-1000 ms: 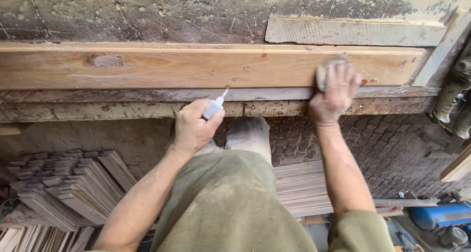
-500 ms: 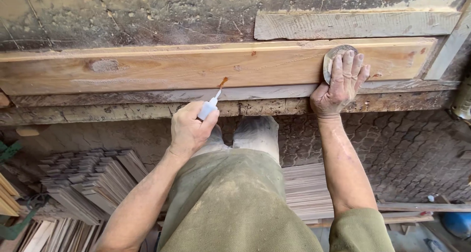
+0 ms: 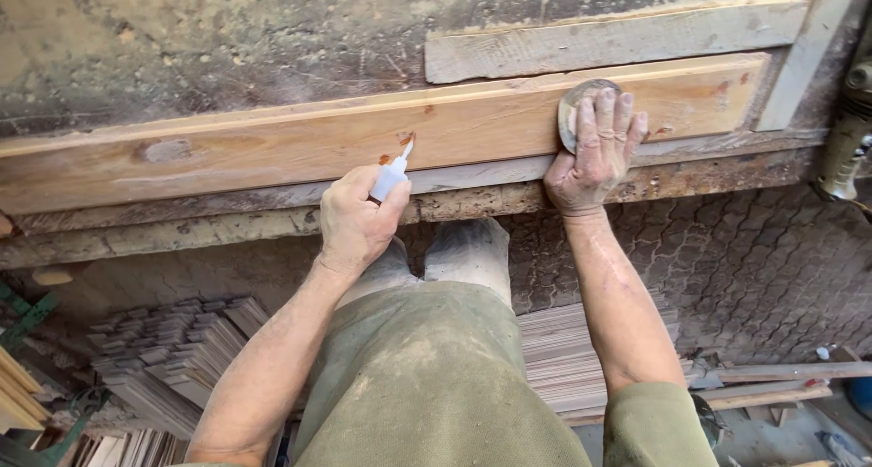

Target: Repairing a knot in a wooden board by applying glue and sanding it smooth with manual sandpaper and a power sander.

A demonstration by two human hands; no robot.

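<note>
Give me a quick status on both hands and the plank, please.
Left hand gripping small glue bottle, nozzle on plank at dark wet spot. Right hand pressing round sanding pad flat on plank. Nothing between hands.

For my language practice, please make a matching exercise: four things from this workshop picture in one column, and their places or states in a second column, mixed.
1. small white squeeze bottle
2. round grey sanding pad
3. long pale wooden plank
4. stack of thin wooden strips

a. lying across the worn bench
b. under the right hand
c. on the floor, lower left
d. in the left hand, tip at a brown spot

Pairs: 1-d, 2-b, 3-a, 4-c
</note>
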